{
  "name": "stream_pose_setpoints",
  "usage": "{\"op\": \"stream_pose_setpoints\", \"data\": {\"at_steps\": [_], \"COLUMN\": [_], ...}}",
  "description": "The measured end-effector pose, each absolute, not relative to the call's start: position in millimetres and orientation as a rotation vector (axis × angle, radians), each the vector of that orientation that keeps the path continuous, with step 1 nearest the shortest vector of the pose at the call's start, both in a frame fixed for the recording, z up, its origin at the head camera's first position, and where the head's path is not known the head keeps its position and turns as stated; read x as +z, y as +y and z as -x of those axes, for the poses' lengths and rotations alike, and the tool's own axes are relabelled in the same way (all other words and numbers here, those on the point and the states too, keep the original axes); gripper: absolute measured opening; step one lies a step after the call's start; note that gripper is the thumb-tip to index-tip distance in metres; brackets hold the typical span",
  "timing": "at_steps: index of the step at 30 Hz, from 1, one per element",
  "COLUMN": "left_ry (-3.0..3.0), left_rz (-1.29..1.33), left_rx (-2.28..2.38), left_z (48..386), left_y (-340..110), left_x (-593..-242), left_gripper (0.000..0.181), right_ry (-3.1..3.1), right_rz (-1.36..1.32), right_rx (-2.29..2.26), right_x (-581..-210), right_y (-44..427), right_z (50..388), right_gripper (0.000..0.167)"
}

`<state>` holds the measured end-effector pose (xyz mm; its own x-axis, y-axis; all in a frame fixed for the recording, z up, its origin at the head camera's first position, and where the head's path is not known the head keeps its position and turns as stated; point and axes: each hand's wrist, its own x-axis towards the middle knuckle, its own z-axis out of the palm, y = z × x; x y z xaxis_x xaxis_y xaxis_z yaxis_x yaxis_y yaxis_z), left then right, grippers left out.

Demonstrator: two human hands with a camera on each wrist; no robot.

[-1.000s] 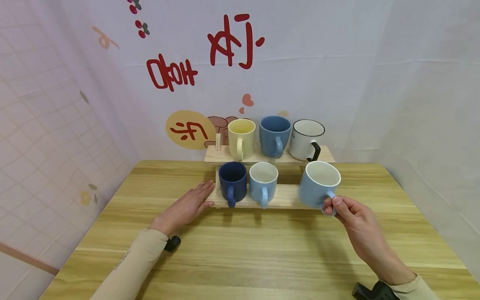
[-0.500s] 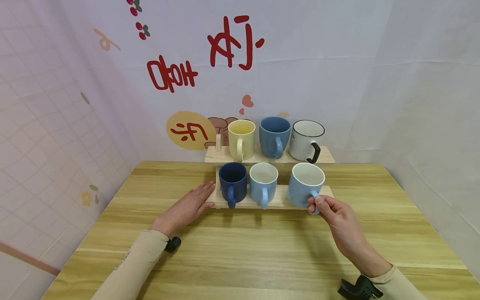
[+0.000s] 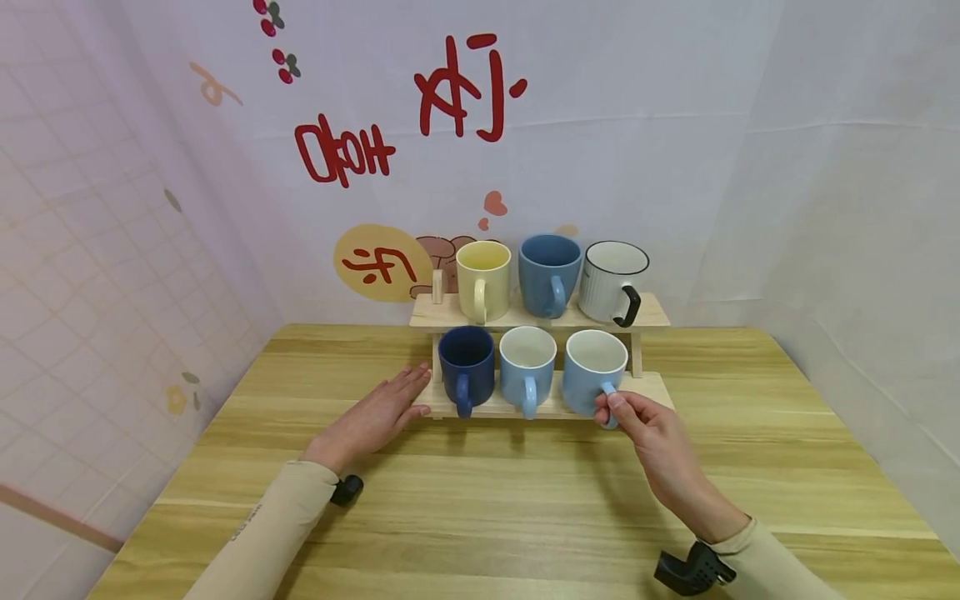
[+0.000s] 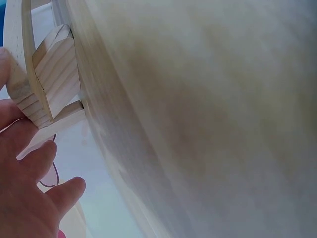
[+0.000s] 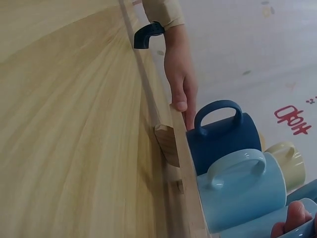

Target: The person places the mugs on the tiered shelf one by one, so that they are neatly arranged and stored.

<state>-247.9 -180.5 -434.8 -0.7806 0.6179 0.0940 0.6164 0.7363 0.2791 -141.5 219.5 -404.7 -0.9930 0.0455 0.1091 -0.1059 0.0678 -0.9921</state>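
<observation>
Thumb and fingers of my right hand (image 3: 663,450) pinch the handle of a light blue mug (image 3: 581,383) with a white inside. That mug is upright at the lower board (image 3: 651,392) of a two-tier wooden rack; whether its base touches the wood I cannot tell. On its left stand another light blue mug (image 3: 517,379) and a dark blue mug (image 3: 465,375), handles forward. My left hand (image 3: 371,421) touches the rack's left end with extended fingers. In the left wrist view, fingertips (image 4: 47,153) lie by the rack's wooden end (image 4: 62,69).
The upper board (image 3: 431,312) carries a yellow mug (image 3: 491,275), a medium blue mug (image 3: 540,279) and a white mug (image 3: 603,287) with black rim and handle. Wooden table (image 3: 480,508) spreads in front. A white printed cloth (image 3: 637,150) hangs behind.
My right hand has moved left with the light blue mug, from the lower board's right end to beside the other light blue mug. My left hand has stayed in place.
</observation>
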Motion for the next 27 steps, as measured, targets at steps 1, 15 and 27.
{"op": "stream_pose_setpoints", "data": {"at_steps": [1, 15, 27], "left_ry": [2.923, 2.913, 2.919], "left_rz": [-1.038, -1.019, -1.019], "left_rx": [0.468, 0.474, 0.503], "left_z": [247.9, 250.9, 249.5], "left_y": [-180.6, -179.4, -182.2], "left_x": [-435.2, -437.5, -440.2], "left_gripper": [0.068, 0.068, 0.068], "right_ry": [-2.217, -2.182, -2.264], "right_rz": [-0.056, -0.004, 0.005], "right_rx": [2.063, 2.055, 2.001], "right_x": [-405.3, -415.4, -417.8], "right_y": [218.7, 212.9, 211.6], "right_z": [142.3, 152.4, 158.0], "right_gripper": [0.045, 0.042, 0.041]}}
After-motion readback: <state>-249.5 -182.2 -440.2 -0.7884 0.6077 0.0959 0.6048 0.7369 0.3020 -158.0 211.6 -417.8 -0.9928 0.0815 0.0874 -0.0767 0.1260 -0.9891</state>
